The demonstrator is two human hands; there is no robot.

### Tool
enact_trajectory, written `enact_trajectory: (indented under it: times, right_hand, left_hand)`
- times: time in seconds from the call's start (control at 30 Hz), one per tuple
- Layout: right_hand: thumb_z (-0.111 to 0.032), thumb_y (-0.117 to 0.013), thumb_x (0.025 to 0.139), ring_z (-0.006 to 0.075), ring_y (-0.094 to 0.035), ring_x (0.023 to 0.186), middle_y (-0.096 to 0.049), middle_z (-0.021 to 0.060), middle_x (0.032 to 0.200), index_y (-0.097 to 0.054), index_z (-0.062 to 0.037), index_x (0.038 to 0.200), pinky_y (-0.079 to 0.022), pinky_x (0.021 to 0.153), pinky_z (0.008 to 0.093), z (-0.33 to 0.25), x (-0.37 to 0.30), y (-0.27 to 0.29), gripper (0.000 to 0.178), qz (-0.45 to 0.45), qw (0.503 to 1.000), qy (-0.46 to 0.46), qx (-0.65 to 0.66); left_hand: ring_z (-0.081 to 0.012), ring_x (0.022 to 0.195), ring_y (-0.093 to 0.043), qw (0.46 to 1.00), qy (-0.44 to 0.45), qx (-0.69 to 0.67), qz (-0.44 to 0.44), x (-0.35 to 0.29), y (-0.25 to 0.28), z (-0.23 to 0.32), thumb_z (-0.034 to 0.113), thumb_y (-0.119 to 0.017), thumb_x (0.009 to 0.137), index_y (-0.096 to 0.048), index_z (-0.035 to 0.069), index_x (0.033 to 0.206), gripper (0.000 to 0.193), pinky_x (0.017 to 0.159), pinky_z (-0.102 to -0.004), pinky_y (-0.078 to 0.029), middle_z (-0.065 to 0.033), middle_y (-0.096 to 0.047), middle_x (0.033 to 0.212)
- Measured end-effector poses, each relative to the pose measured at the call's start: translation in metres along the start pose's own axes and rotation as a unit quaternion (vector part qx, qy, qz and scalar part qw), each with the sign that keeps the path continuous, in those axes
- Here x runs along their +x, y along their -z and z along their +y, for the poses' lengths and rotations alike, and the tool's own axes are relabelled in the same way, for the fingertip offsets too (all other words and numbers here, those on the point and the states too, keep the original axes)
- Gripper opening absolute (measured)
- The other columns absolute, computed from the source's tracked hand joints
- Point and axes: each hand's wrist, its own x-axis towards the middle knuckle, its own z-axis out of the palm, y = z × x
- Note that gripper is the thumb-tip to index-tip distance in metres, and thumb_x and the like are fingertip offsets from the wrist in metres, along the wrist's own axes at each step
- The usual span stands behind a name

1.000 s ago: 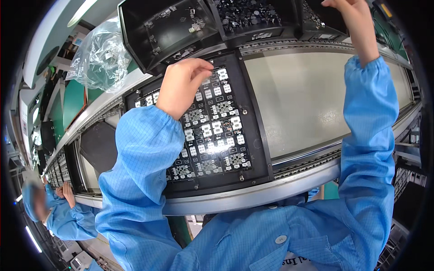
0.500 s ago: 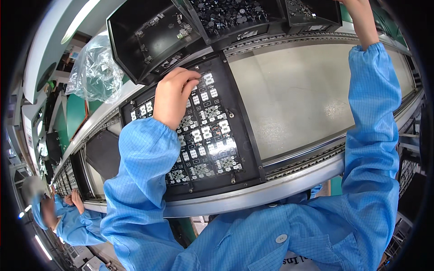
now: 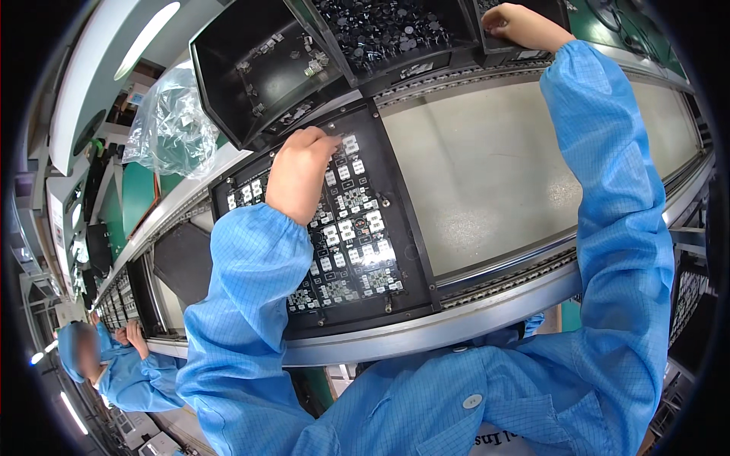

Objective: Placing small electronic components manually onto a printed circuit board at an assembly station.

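My left hand (image 3: 298, 173) is over the far part of a circuit board panel (image 3: 351, 258) lying in a black carrier frame (image 3: 414, 262). Its thumb and fingertips come together close above the board's far edge, beside a white component; whatever they pinch is hidden. At the upper right, my right hand (image 3: 523, 26) reaches into a black parts bin (image 3: 544, 11). Those fingers are curled together at the bin's left side, and any small part between them cannot be made out. White components and small chips cover the board in rows.
A middle bin (image 3: 391, 34) holds many small dark round-topped parts; a left bin (image 3: 255, 68) has a few scattered metal parts. Conveyor rails (image 3: 517, 277) run sideways. A clear plastic bag (image 3: 173, 121) lies at left. A co-worker in blue (image 3: 141, 380) works at far left.
My right hand has come from beyond the right bin, moving left and down into it. My left hand stays at the board's far edge, with its fingers still drawn together.
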Motion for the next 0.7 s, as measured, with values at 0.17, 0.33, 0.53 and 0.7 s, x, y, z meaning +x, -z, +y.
enact_trajectory:
  times: [0.17, 0.33, 0.53, 0.7]
  right_hand:
    - [-0.009, -0.064, 0.077, 0.0281, -0.067, 0.072, -0.069, 0.017, 0.08, -0.07, 0.0003, 0.09, -0.052, 0.069, 0.0355, -0.013, -0.002, 0.004, 0.017, 0.036, 0.999, 0.006, 0.034]
    - [-0.008, -0.064, 0.075, 0.0278, -0.067, 0.067, -0.068, 0.0177, 0.074, -0.07, 0.0011, 0.083, -0.052, 0.066, 0.0339, -0.016, -0.006, -0.001, 0.013, 0.183, 0.983, 0.028, 0.014]
    - [-0.007, -0.064, 0.077, 0.0145, -0.065, 0.062, -0.067, 0.0099, 0.067, -0.067, 0.0024, 0.079, -0.051, 0.058, 0.0271, -0.016, -0.027, 0.013, 0.01, 0.317, 0.939, -0.02, 0.129]
    - [-0.006, -0.062, 0.085, 0.0108, -0.063, 0.065, -0.066, 0.0056, 0.072, -0.063, 0.002, 0.085, -0.05, 0.058, 0.0236, -0.039, -0.055, 0.016, 0.008, 0.292, 0.875, 0.004, 0.387]
  left_hand:
    - [-0.029, 0.088, -0.058, 0.998, -0.017, 0.035, -0.044, -0.001, 0.005, 0.002, -0.003, -0.059, 0.076, -0.065, 0.0, 0.098, 0.023, 0.075, -0.0359, -0.05, -0.0112, -0.059, 0.09]
    - [-0.0257, 0.094, -0.055, 0.988, -0.051, 0.12, -0.087, -0.006, 0.011, 0.012, 0.0, -0.057, 0.075, -0.06, -0.003, 0.109, 0.034, 0.078, -0.0329, -0.052, -0.0115, -0.054, 0.1]
    - [-0.0257, 0.082, -0.059, 0.983, -0.002, 0.139, -0.123, 0.018, 0.04, 0.037, -0.001, -0.057, 0.072, -0.057, -0.002, 0.113, 0.041, 0.072, -0.0363, -0.051, -0.012, -0.06, 0.084]
    - [-0.0253, 0.079, -0.057, 0.979, -0.157, 0.114, 0.063, 0.08, 0.049, 0.042, 0.001, -0.06, 0.071, -0.065, 0.006, 0.086, 0.017, 0.07, -0.0356, -0.047, -0.0066, -0.061, 0.078]
